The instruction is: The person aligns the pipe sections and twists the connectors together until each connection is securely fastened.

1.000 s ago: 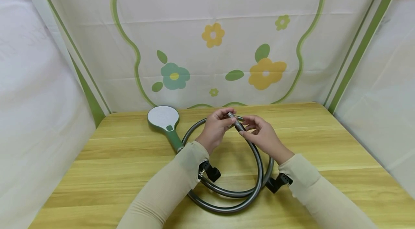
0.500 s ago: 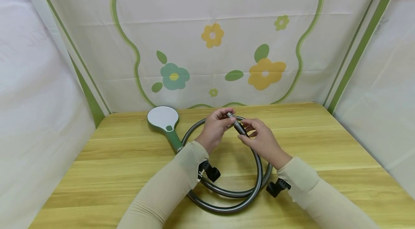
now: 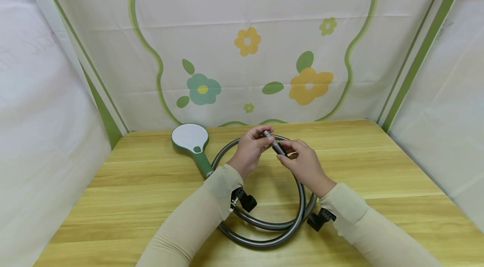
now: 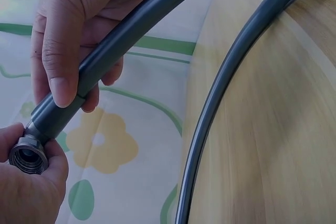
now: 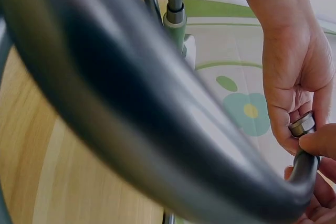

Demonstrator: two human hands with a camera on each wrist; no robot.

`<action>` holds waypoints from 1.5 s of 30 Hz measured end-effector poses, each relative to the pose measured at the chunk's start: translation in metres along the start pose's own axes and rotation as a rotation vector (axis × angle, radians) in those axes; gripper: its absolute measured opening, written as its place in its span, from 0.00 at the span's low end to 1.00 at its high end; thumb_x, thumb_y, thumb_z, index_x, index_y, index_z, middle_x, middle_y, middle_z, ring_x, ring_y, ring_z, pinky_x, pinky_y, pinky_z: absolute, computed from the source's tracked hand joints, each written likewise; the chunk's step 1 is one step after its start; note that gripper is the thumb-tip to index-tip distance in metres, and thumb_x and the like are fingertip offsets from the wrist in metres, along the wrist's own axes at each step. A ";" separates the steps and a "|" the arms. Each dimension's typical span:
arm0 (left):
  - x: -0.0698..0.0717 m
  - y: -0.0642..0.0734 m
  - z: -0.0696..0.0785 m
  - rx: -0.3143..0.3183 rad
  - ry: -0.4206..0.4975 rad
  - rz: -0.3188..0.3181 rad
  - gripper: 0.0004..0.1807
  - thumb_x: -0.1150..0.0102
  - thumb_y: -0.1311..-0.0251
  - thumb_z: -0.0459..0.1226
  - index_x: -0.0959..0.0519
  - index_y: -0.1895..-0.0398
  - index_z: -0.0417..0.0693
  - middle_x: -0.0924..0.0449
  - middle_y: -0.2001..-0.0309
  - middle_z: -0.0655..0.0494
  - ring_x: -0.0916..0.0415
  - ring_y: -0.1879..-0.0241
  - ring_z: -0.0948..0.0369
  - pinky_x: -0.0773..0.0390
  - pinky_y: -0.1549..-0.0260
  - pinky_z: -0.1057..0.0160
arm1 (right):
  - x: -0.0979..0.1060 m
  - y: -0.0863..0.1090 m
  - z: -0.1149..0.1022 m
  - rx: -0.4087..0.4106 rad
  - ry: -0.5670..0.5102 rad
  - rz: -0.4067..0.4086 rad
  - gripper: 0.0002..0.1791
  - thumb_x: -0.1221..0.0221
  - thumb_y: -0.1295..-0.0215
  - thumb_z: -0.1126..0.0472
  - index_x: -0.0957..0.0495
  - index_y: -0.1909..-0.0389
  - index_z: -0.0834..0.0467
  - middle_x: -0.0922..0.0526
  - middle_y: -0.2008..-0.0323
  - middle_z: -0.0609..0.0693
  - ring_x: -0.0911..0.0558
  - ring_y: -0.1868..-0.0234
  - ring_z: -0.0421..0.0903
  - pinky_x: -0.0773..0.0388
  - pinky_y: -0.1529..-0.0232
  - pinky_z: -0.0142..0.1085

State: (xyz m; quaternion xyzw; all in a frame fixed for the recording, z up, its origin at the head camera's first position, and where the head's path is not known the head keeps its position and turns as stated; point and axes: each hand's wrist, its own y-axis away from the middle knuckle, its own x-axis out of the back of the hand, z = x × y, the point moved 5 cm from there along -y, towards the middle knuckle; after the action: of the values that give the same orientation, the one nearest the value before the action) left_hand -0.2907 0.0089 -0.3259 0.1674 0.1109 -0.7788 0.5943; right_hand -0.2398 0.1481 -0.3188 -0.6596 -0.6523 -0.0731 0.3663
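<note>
In the head view, my left hand [image 3: 248, 149] pinches the silver threaded nut [image 3: 267, 133] at one end of a dark grey shower hose [image 3: 301, 195]. My right hand [image 3: 305, 164] grips the dark sleeve [image 3: 278, 148] just behind that nut, thumb on the near side. The left wrist view shows the nut's open threaded mouth [image 4: 29, 157] between the left thumb and finger. A green shower head [image 3: 204, 163] with a white face lies to the left, its handle joined to the hose's other end. In the right wrist view, the blurred hose covers much of the work.
The hose lies in loose loops on the wooden table [image 3: 124, 212], under and between the forearms. A white cloth backdrop [image 3: 227, 2] with flowers rises behind the table's far edge, with white side walls at left and right. Black camera mounts [image 3: 245, 200] hang under both wrists.
My right hand has shifted slightly down and left along the sleeve, its fingers closing nearer to it. The left hand keeps its pinch on the nut almost unmoved.
</note>
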 end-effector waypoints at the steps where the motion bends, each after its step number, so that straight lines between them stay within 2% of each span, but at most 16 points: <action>1: 0.000 0.000 0.000 0.000 0.000 -0.001 0.19 0.45 0.37 0.23 0.26 0.43 0.35 0.25 0.49 0.49 0.27 0.46 0.51 0.25 0.46 0.59 | 0.000 0.000 0.000 -0.001 -0.002 0.003 0.18 0.34 0.42 0.67 0.20 0.49 0.65 0.20 0.59 0.55 0.20 0.58 0.49 0.19 0.59 0.41; 7: 0.000 0.001 0.001 0.006 -0.005 -0.004 0.19 0.45 0.37 0.23 0.26 0.43 0.35 0.29 0.42 0.40 0.25 0.53 0.60 0.24 0.46 0.60 | 0.000 -0.001 0.000 -0.005 -0.015 0.014 0.18 0.34 0.42 0.67 0.20 0.50 0.64 0.21 0.61 0.54 0.20 0.59 0.47 0.19 0.61 0.37; 13: 0.001 0.002 0.002 0.001 -0.008 0.000 0.19 0.44 0.37 0.23 0.26 0.43 0.35 0.27 0.44 0.42 0.26 0.53 0.60 0.25 0.46 0.59 | 0.000 -0.001 -0.001 -0.012 -0.026 0.013 0.18 0.34 0.42 0.67 0.19 0.49 0.63 0.21 0.61 0.53 0.20 0.60 0.46 0.21 0.64 0.33; 20: 0.001 0.003 0.003 -0.006 -0.007 0.007 0.19 0.44 0.38 0.23 0.26 0.43 0.35 0.27 0.43 0.42 0.26 0.50 0.58 0.26 0.44 0.57 | 0.000 -0.003 0.002 -0.016 -0.063 0.003 0.18 0.34 0.41 0.67 0.19 0.49 0.64 0.20 0.61 0.53 0.20 0.61 0.46 0.21 0.64 0.31; 30: 0.002 0.002 0.001 -0.007 -0.038 0.008 0.19 0.44 0.38 0.23 0.26 0.43 0.36 0.28 0.42 0.41 0.26 0.51 0.58 0.24 0.46 0.59 | -0.002 -0.004 0.007 -0.049 -0.120 -0.039 0.18 0.36 0.40 0.67 0.20 0.48 0.64 0.19 0.60 0.54 0.19 0.59 0.48 0.20 0.63 0.30; 38: 0.002 0.005 0.003 -0.042 -0.041 -0.018 0.17 0.43 0.38 0.24 0.24 0.45 0.37 0.25 0.46 0.45 0.26 0.47 0.51 0.23 0.50 0.61 | -0.003 -0.005 0.011 -0.082 -0.156 -0.058 0.18 0.36 0.39 0.66 0.20 0.48 0.65 0.17 0.61 0.56 0.19 0.60 0.48 0.20 0.63 0.31; 45: 0.003 0.003 0.001 -0.003 -0.035 0.002 0.20 0.44 0.38 0.23 0.26 0.42 0.37 0.26 0.43 0.44 0.32 0.40 0.44 0.24 0.48 0.60 | -0.003 -0.005 0.013 -0.147 -0.228 -0.079 0.18 0.36 0.39 0.65 0.20 0.48 0.64 0.16 0.60 0.57 0.19 0.59 0.47 0.21 0.64 0.32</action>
State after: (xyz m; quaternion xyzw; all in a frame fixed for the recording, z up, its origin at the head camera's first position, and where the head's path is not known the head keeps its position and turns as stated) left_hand -0.2885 0.0049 -0.3259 0.1533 0.1015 -0.7807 0.5972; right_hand -0.2493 0.1523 -0.3278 -0.6626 -0.7079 -0.0596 0.2373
